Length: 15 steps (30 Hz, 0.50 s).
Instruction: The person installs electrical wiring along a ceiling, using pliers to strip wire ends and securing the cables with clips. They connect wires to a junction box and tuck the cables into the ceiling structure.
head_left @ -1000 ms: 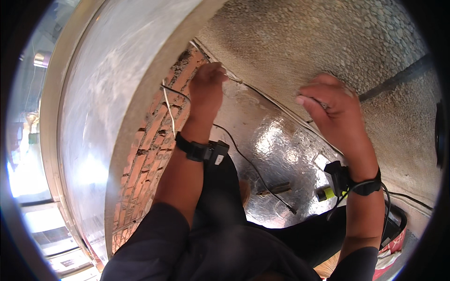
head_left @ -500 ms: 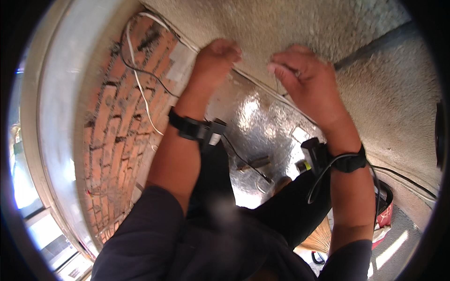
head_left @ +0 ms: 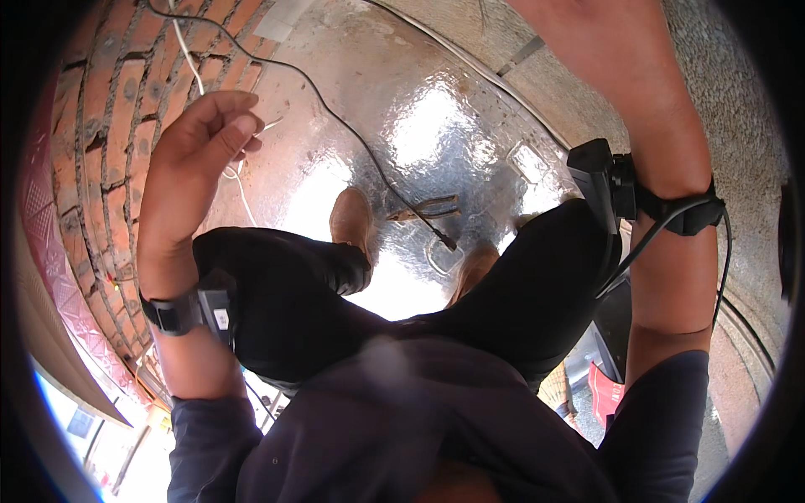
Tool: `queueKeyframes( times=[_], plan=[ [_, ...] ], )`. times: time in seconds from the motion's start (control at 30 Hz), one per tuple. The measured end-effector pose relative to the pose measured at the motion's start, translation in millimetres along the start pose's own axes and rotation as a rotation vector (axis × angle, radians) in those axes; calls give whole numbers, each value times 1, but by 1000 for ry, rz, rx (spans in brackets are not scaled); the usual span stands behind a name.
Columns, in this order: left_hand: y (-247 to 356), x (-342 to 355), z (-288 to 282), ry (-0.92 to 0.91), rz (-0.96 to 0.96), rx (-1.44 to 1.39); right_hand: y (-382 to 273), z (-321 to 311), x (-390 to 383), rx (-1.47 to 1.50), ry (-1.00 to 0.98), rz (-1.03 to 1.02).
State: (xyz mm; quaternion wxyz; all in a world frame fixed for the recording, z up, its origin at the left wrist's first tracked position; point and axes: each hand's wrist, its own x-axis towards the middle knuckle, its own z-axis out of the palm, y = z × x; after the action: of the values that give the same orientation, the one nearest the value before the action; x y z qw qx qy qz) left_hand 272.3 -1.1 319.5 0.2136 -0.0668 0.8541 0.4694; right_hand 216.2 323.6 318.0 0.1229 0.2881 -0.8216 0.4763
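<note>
Apart go the two hands! Half a second ago they were close together by the edge of the rough wall [head_left: 713, 109]; now the left hand [head_left: 197, 142] has swung down and out to the left, while the right hand [head_left: 587, 42] has gone up to the top of the view. With the head tipped lower, both boots [head_left: 350, 218] show. It looks like a break from close two-handed work at that edge, each hand now in its own area.

Look at the left: fingers curled, thumb drawn in near the fingertips, in front of the brick wall [head_left: 117, 168]. Right behind it runs the white cord [head_left: 188, 57], showing above the hand and again below, with a short piece poking out by the fingertips. Pinched or merely passing behind? Cannot tell from here. The right is cut off at the top, fingers out of sight, so no telling whether it is open or gripping; it sits over the rough wall, well away from the white cord.

Between and below them, the dark cord [head_left: 342, 121] crosses the floor [head_left: 293, 159], its plug [head_left: 449, 244] still lying near the pliers [head_left: 408, 215], untouched by either hand.
</note>
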Motion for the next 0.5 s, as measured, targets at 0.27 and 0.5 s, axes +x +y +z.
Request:
queueKeyframes(
  times=[0.27, 0.5],
  plan=[
    [7, -39, 2, 18, -34, -57, 2, 10, 1, -115, 54, 32],
    [6, -57, 4, 88, -82, 31, 27, 6, -5, -36, 36, 24]
  ],
)
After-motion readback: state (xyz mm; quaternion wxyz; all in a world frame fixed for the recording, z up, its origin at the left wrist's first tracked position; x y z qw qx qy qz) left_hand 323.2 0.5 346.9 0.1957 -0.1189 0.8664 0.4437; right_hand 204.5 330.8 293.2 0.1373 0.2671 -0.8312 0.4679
